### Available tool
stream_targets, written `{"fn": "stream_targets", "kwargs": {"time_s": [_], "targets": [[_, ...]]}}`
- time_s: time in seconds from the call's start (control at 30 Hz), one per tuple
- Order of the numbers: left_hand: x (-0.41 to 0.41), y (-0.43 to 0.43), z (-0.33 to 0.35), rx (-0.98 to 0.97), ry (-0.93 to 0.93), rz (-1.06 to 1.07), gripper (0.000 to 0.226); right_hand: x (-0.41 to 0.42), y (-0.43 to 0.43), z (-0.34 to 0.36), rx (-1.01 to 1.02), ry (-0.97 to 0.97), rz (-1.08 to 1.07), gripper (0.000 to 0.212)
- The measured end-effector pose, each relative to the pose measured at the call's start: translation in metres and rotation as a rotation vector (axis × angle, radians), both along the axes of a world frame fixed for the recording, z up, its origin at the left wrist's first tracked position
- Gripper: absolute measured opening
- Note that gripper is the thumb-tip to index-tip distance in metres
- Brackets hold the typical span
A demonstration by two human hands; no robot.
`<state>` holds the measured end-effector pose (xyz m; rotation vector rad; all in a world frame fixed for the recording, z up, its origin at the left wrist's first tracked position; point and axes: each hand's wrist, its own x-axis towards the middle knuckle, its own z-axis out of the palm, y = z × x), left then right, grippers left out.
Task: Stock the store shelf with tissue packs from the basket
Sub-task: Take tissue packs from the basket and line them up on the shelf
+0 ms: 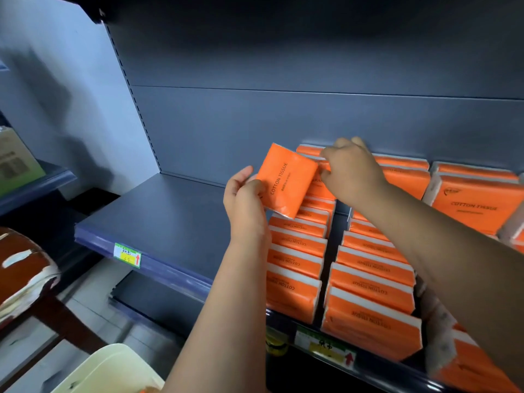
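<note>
The orange tissue pack point(286, 180), printed COTTON TISSUE, was held above the shelf point(170, 217), its long axis running from 7 to 1 o'clock and the lettering reading toward 1 o'clock. It lay at 1 o'clock of the left hand point(245, 199), gripped with the thumb over its lower edge and the fingers behind. At 3 o'clock, the right hand point(351, 170) curled its fingers onto the rear pack point(309, 150) of the stocked rows point(368, 279), which were lettered likewise.

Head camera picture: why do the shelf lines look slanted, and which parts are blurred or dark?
In the head view the wide lens slants the shelf lines; in the same view the left border is smeared, the green box unreadable; the upper back panel sinks into shadow; the tissue pack in the left hand is sharp, its print legible.
</note>
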<state>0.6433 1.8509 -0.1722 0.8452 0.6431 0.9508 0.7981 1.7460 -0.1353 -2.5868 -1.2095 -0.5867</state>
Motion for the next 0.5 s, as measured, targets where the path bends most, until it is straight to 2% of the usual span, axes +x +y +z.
{"fn": "stream_targets", "kwargs": {"time_s": [0.13,0.23,0.3,0.4,0.5], "targets": [[-0.003,0.003,0.000,0.020,-0.021,0.016,0.042,-0.005,-0.005,0.001,0.025,-0.029,-0.026,0.033],[-0.005,0.008,-0.002,0.076,-0.034,-0.016,0.045,-0.020,-0.013,0.005,0.162,-0.047,0.073,0.050],[-0.008,0.008,-0.002,0.177,-0.061,-0.089,0.048,-0.037,-0.018,0.006,0.337,0.144,0.174,0.055],[-0.010,0.008,-0.001,0.272,-0.087,-0.151,0.049,-0.056,-0.027,0.006,0.482,0.582,0.214,0.058],[-0.008,0.009,0.001,0.242,-0.077,-0.070,0.043,-0.055,-0.035,0.003,0.544,0.669,0.221,0.047]]}}
